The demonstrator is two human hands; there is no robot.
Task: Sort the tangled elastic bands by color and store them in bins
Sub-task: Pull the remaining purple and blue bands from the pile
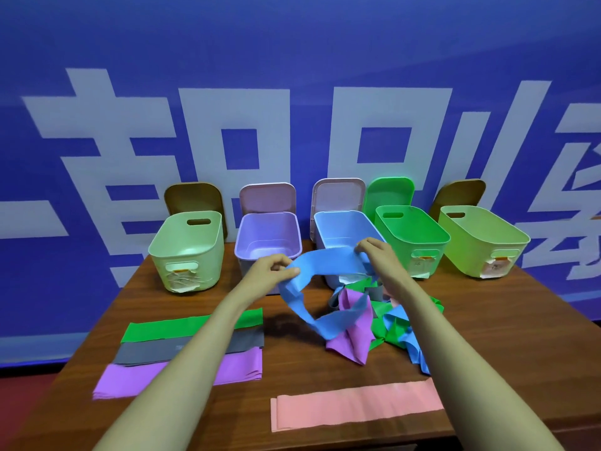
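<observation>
Tabletop [289,362] lies bare under blue band [328,263]; left hand [273,265] and right hand [374,253] pinch its upper edge beside tangle [353,340].

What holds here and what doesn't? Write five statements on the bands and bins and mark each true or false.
1. The left hand and the right hand both pinch the blue band. True.
2. The purple bin stands between the pale green bin and the blue bin. True.
3. The flat gray band lies in a bin. False: the gray band lies on the table, between a flat green band and a flat purple band.
4. The bins are lidded. False: the lids lean against the wall behind them.
5. The pink band lies flat near the table's front edge. True.
</observation>
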